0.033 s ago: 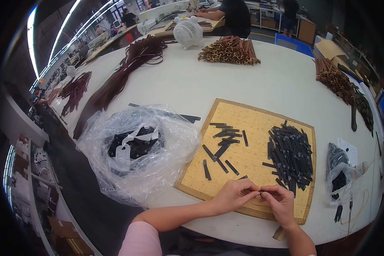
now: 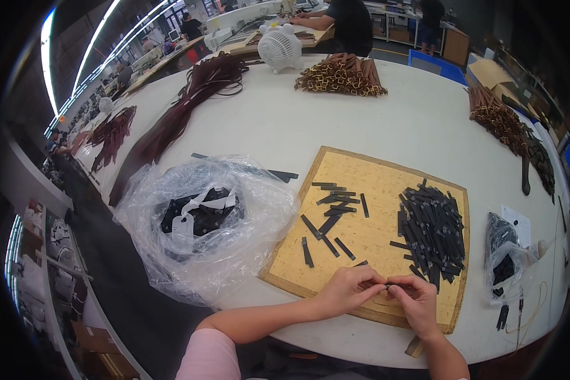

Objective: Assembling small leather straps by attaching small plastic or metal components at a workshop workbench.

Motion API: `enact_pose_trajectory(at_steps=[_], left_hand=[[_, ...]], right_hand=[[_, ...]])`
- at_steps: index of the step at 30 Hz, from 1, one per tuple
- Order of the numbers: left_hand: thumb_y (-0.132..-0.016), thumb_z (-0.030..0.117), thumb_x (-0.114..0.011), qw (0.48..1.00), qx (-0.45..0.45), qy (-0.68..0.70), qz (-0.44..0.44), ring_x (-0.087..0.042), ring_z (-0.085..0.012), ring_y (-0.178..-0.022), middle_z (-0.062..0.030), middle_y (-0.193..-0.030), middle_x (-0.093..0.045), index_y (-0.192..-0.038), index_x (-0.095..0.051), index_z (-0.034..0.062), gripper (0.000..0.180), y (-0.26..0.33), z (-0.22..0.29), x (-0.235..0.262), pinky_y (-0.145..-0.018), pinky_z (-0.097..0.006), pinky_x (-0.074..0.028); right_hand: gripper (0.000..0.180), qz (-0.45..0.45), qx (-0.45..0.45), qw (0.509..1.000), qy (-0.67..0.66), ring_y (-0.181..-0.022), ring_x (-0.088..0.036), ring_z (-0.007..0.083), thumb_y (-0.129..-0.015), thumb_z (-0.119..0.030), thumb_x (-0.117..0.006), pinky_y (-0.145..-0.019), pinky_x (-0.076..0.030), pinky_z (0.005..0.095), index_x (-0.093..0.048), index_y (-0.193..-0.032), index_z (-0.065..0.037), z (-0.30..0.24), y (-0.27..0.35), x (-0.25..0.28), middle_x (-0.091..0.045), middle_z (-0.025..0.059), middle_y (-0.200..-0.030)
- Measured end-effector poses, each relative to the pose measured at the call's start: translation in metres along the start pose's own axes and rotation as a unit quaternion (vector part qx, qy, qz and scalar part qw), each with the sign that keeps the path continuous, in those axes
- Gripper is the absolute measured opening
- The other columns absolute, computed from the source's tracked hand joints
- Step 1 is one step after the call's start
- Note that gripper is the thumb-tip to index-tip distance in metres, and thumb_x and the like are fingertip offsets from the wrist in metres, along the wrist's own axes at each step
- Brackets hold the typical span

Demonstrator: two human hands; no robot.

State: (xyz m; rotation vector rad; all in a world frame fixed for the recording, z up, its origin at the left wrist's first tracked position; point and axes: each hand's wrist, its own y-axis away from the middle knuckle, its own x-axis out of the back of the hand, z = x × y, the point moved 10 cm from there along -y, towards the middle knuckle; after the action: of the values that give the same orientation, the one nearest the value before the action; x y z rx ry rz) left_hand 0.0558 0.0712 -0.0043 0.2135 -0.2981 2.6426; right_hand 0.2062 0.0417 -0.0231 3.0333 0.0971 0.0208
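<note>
**Materials and finishes on the worktable**

At lower centre, a flat square board of pale speckled pressed wood [image 2: 386,190] looks rough and matt. On it lie short black strips [image 2: 432,231], matt, like leather or rubber; which one cannot be told. To the left, a crumpled clear plastic bag [image 2: 202,218] is glossy and wrinkled. The broad white tabletop [image 2: 310,126] is smooth with a dull sheen. At upper left, long dark brown leather straps [image 2: 183,107] look soft and matt. At top centre, brown straps with shiny brass-coloured metal buckles [image 2: 341,76] are piled.
</note>
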Motion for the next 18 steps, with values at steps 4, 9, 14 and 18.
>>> enact_pose_trajectory(at_steps=[4, 9, 14, 18], left_hand=[[-0.091, 0.005, -0.071, 1.0, -0.019, -0.016, -0.013, -0.072, -0.0191, -0.079, -0.0119, -0.09, -0.07, -0.099, -0.069, -0.0041, 0.013, 0.0002, 0.0042, -0.0026, -0.069, -0.029, -0.058], [-0.088, 0.002, -0.072, 0.999, -0.028, -0.021, -0.015, -0.07, -0.0194, -0.08, -0.0091, -0.091, -0.071, -0.099, -0.071, -0.0021, 0.012, 0.0006, 0.0058, -0.0026, -0.07, -0.029, -0.056], [-0.086, 0.001, -0.072, 0.999, 0.004, -0.008, -0.035, -0.07, -0.0179, -0.08, -0.0098, -0.088, -0.069, -0.098, -0.068, -0.0029, 0.012, -0.0009, 0.0035, -0.0039, -0.071, -0.029, -0.056], [-0.086, 0.0, -0.072, 0.999, -0.009, -0.02, -0.035, -0.07, -0.0173, -0.079, -0.0101, -0.088, -0.068, -0.096, -0.067, -0.0025, 0.012, -0.0039, 0.0074, 0.0003, -0.07, -0.028, -0.056]], right_hand=[[0.016, 0.0, -0.003, 1.0, -0.013, -0.083, -0.07, 0.0117, -0.092, 0.002, -0.069, -0.076, -0.057, 0.0234, -0.07, -0.107, 0.007, 0.0016, 0.0009, 0.0005, -0.073, 0.0096, -0.096], [0.016, -0.011, -0.018, 0.999, -0.036, -0.083, -0.07, 0.0123, -0.093, 0.003, -0.068, -0.075, -0.057, 0.0237, -0.067, -0.108, 0.007, 0.0048, 0.0009, -0.0017, -0.072, 0.0107, -0.098], [0.017, -0.037, -0.03, 0.998, -0.031, -0.083, -0.07, 0.0135, -0.095, 0.001, -0.066, -0.077, -0.058, 0.0254, -0.066, -0.111, 0.007, 0.0082, 0.0005, -0.0063, -0.072, 0.0111, -0.099], [0.017, -0.051, -0.034, 0.997, -0.045, -0.084, -0.07, 0.0141, -0.097, -0.001, -0.064, -0.078, -0.059, 0.0265, -0.066, -0.112, 0.007, 0.0045, -0.0016, -0.008, -0.072, 0.0111, -0.099]])
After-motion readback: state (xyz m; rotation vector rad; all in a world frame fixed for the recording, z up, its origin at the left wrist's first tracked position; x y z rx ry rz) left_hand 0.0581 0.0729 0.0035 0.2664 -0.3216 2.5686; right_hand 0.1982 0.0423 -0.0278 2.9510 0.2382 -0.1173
